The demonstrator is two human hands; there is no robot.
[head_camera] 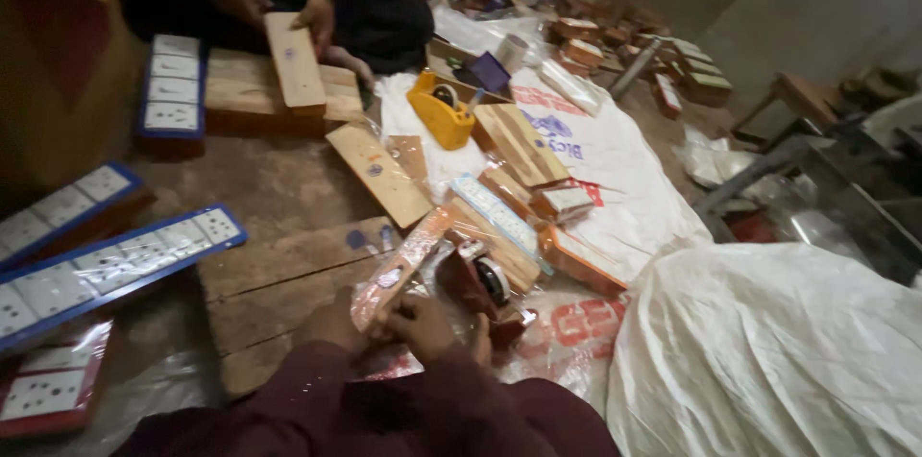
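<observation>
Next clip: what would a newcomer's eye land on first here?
Probably the person's own hands, left hand and right hand, low in the middle, gripping a long plastic-wrapped wooden board beside a red tape dispenser. Next, the yellow tape dispenser on white sacking further back. At far left lie blue-edged switch boards.

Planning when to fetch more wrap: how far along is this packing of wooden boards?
Done: several wrapped boards lie on the white sheet. In hand: both hands, left hand and right hand, hold a partly wrapped board beside the red tape dispenser. Left: a bare board lies nearby, and another person's hands hold another.
</observation>
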